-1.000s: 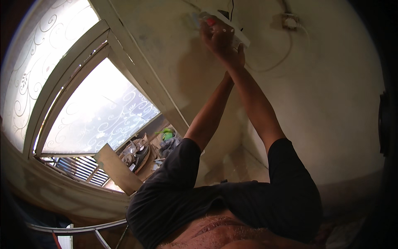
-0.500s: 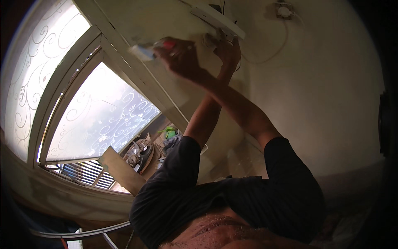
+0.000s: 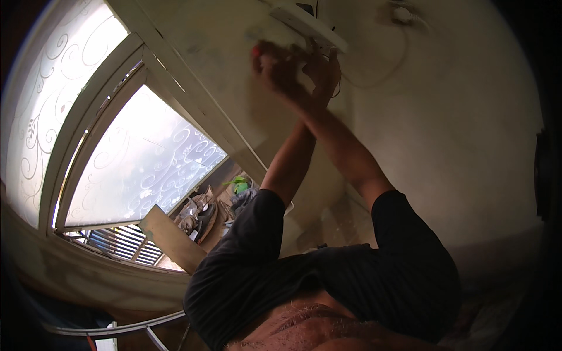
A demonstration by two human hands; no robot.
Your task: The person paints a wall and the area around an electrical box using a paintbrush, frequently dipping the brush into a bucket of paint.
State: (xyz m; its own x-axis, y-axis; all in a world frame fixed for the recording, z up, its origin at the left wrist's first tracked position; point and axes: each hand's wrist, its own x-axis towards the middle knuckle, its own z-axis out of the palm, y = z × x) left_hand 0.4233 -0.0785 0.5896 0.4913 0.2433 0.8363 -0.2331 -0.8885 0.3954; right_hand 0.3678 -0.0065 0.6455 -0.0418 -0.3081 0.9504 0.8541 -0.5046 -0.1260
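while the right grip [image 3: 280, 69] is squeezing a red thing [image 3: 256, 51], the left grip [image 3: 322, 72] is touching a white box [image 3: 309, 28]; pinching, i can't tell.

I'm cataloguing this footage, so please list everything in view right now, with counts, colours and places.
Long casing: one, white, top centre
Block: one, black, beside casing
Wall socket: one, pale, blurred, upper right
Wall: count unclear, yellowish, centre and right
Patterned panes: two, whitish, left
Frame: one, beige-grey, between panes
Board: one, tan, below panes
Slatted grille: one, dark, lower left
Clutter: uncountable, mixed, right of board
Green item: one, among clutter
Curved rail: one, grey, lower left
Unclear object: one, black, right rim
Red item: one, at right fingertips
Shirt: one, dark, bottom
Left hand: one, bare, by casing's lower edge
Right hand: one, bare, blurred, left of the other
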